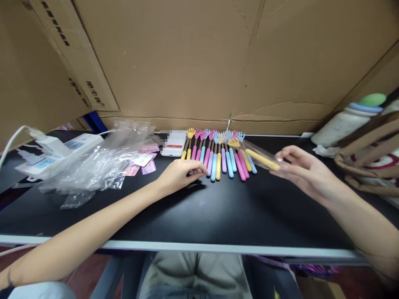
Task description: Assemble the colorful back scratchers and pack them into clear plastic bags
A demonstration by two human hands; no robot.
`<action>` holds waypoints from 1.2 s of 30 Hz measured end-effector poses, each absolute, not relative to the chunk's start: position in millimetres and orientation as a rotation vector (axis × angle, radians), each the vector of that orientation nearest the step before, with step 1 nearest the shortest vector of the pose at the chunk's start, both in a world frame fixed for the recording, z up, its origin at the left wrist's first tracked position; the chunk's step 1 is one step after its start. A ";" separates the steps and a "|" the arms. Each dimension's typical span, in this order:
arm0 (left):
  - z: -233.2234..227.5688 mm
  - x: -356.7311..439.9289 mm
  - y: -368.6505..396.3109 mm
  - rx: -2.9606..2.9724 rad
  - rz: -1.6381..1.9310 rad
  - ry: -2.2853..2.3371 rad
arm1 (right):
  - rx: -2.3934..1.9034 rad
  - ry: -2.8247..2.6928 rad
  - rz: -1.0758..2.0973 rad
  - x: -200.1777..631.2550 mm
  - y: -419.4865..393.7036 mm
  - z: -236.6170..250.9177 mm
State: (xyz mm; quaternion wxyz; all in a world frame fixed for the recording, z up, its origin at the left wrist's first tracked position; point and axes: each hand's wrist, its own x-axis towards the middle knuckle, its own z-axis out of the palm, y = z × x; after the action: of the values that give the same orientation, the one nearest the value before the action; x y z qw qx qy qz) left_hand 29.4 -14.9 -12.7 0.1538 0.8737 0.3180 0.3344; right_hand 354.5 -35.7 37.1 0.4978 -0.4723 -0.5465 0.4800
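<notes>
At 12 o'clock on the black table [218, 216], a row of small back scratchers [218, 153] lies side by side, claw heads toward the cardboard wall [199, 62], handles in yellow, pink, blue and purple toward the person. Right hand [307, 172] at about 2 o'clock holds a yellow scratcher [262, 159] that sits inside a clear sleeve bag [258, 151]; grip is a light pinch of fingertips on the handle end, bag mouth pointing back toward the row. Left hand [181, 174] at 11 o'clock rests on the table, fingers curled loosely onto the near ends of the leftmost handles; looks like touching or picking, not a firm clench, can't tell whether it has actually lifted one. Judgement on progress: early. Only the one yellow piece appears bagged; the rest of the row, well over a dozen, lies bare. No stack of finished bagged pieces shows anywhere in view. Supplies: a heap of clear plastic bags [99, 158] at 10 o'clock, with small pink cards [140, 166] just beside it, touching the heap's edge. A white phone [173, 145] lies between cards and row. White power strip [59, 151] further out at 9–10 o'clock. At 3 o'clock, a bottle [346, 122] and a brown-handled bag [370, 158], well apart from the work.
</notes>
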 end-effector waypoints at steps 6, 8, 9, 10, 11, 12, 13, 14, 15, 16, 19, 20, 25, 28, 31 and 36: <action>-14.5 28.7 -14.7 2.572 0.920 0.914 | -1.271 -1.191 0.995 404.7 -42.0 24.2; -14.6 28.7 -14.8 2.582 0.911 0.917 | -1.309 -1.155 0.962 415.2 -43.4 20.3; -14.6 28.7 -15.0 2.588 0.906 0.918 | -1.327 -1.143 0.954 419.3 -43.4 18.2; -14.5 28.8 -15.3 2.593 0.901 0.919 | -1.345 -1.136 0.953 422.8 -42.6 15.7; -14.3 28.8 -15.5 2.599 0.896 0.921 | -1.366 -1.138 0.957 425.7 -41.1 12.9; -14.2 28.9 -15.8 2.606 0.891 0.924 | -1.391 -1.146 0.967 428.1 -38.8 9.8; -14.2 28.9 -16.1 2.615 0.888 0.930 | -1.419 -1.159 0.978 430.3 -35.8 6.6; -14.3 28.9 -16.2 2.626 0.885 0.938 | -1.446 -1.181 0.990 432.1 -32.3 3.6; -14.4 28.9 -16.3 2.636 0.886 0.945 | -1.470 -1.207 0.995 433.7 -28.4 1.0; -14.7 28.9 -16.3 2.646 0.891 0.950 | -1.487 -1.242 0.993 435.1 -24.3 -0.9; -15.4 28.5 -16.0 2.665 0.902 0.951 | -1.518 -1.364 0.941 437.3 -11.2 -1.3; -15.6 28.4 -15.8 2.666 0.902 0.952 | -1.529 -1.400 0.917 437.2 -6.6 -0.1; -15.1 29.0 -16.4 2.673 0.896 0.978 | -1.587 -1.523 0.762 434.8 15.1 4.1; -13.8 30.1 -17.6 2.669 0.897 0.975 | -1.575 -1.598 0.703 436.0 22.6 1.6; -12.3 31.0 -18.7 2.666 0.869 0.981 | -1.540 -1.737 0.609 437.5 24.4 0.3; -10.2 32.3 -20.3 2.715 0.810 0.989 | -1.615 -2.046 0.162 424.2 20.3 11.5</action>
State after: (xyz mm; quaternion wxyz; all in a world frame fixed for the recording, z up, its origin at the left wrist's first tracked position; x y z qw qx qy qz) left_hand 32.3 -20.3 -10.2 0.0702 0.9025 0.3288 0.2691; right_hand 424.2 20.3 11.5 0.2618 -0.5969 -0.7560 0.0600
